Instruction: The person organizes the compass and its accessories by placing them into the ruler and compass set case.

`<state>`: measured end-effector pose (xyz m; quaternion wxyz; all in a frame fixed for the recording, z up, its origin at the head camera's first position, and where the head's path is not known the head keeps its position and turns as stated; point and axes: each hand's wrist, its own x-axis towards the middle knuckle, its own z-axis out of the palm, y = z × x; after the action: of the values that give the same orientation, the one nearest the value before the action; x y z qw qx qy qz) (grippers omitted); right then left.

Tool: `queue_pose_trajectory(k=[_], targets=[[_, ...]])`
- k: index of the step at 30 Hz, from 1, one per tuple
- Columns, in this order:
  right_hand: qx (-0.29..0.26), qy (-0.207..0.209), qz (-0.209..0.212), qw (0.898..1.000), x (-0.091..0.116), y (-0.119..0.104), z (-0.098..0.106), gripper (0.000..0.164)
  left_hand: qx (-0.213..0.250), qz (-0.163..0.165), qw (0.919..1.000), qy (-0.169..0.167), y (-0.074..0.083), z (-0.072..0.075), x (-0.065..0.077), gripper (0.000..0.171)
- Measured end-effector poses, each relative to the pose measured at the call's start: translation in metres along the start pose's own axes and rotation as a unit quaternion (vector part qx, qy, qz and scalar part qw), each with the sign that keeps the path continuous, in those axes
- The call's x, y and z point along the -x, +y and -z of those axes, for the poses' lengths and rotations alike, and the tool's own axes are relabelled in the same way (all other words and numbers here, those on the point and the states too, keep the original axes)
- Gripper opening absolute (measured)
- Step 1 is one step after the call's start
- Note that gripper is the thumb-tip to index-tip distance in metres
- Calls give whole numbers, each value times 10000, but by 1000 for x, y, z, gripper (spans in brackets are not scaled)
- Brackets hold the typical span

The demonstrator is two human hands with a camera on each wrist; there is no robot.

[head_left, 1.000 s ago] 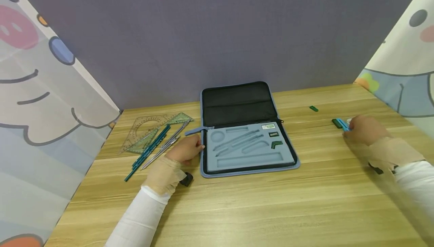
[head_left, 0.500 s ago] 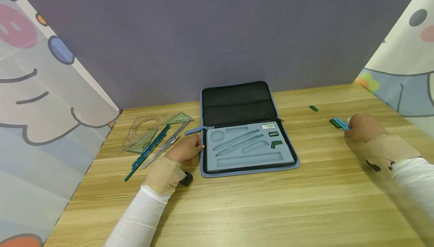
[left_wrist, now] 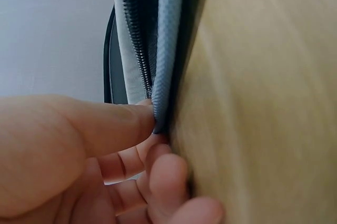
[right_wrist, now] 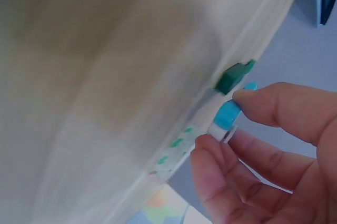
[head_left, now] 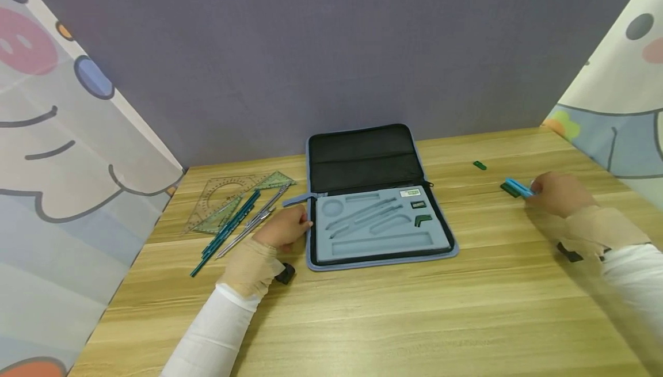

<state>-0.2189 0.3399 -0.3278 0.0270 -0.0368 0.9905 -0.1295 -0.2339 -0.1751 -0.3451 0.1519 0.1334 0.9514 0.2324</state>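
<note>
A case (head_left: 362, 175) is pinched at nine o'clock by left grip (head_left: 282, 230), a blue piece (right_wrist: 228, 114) by right grip (head_left: 561, 194); the counter (head_left: 373, 319) is backed by cloth (head_left: 342, 54).

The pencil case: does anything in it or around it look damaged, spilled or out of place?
Nothing looks damaged or spilled. The case lies open with several hollows bare, while pencils and a clear triangle lie loose at its left and a small green piece alone at its right: untidy, not strange.
</note>
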Motion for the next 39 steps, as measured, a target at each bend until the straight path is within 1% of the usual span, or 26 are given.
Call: queue_pose_trajectory(k=[5,14,17,26,30,34,37,39], targets=[[39,174,269,9995,-2,-11,-1,22,22,6,10000,-16,0,0,-1,19],[101,245,612,9978,-4,-32,-9,26,52,20,10000,-19,-1,0,0,19],[98,305,772,9965,-5,-39,-11,24,30,9,10000,-9,-1,0,0,19],[-318,302,1085,9931,-4,-60,-17,17,-3,-19,10000,20,-2,-1,-1,19],[-298,353,1288,9906,-2,-73,-20,15,32,-9,10000,19,-1,-1,0,18],[-195,420,1407,9890,-1,-87,-23,16,49,-26,10000,29,-1,-1,0,18],[-234,401,1454,9883,-1,-96,-25,15,64,-35,10000,18,-1,0,0,18],[-358,352,1492,9875,-1,-101,-26,14,70,-24,10000,1,-1,0,0,19]])
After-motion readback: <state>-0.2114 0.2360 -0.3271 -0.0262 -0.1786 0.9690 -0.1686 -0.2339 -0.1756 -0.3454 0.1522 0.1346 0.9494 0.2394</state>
